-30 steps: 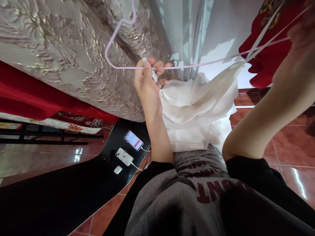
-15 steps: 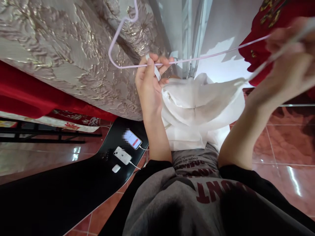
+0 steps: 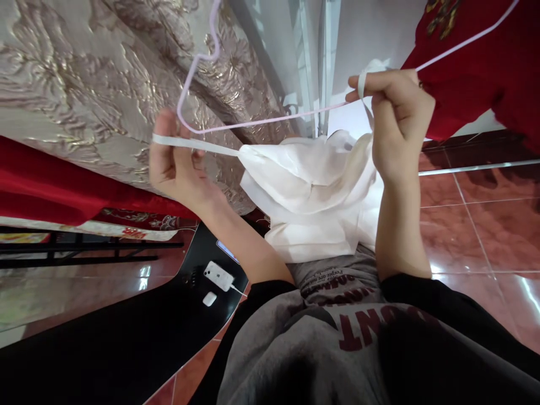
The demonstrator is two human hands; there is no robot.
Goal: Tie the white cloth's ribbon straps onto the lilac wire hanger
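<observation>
A thin pale-pink clothes hanger [image 3: 270, 120] spans the view between my hands. My left hand [image 3: 179, 163] is at its left corner, the fingers hooked in a white strap [image 3: 211, 147] that runs taut to a white cloth garment [image 3: 307, 174]. My right hand [image 3: 400, 115] is closed round the hanger toward its right end. Over that hand's index finger loops another white strap [image 3: 361, 84], leading down to the same garment. The garment hangs between my forearms, in front of my grey shirt. Part of the hanger is hidden behind the right hand.
Embossed beige-gold fabric [image 3: 101, 73] hangs at the left, with red cloth [image 3: 54, 180] beneath it. Another red garment [image 3: 476, 67] hangs at the right. A white phone [image 3: 218, 276] and a small white case [image 3: 210, 298] lie on a black bench [image 3: 126, 332].
My left hand has left the hanger's bar and moved left, drawing the strap out taut. My right hand has come left and lower. The garment's top has spread to the left.
</observation>
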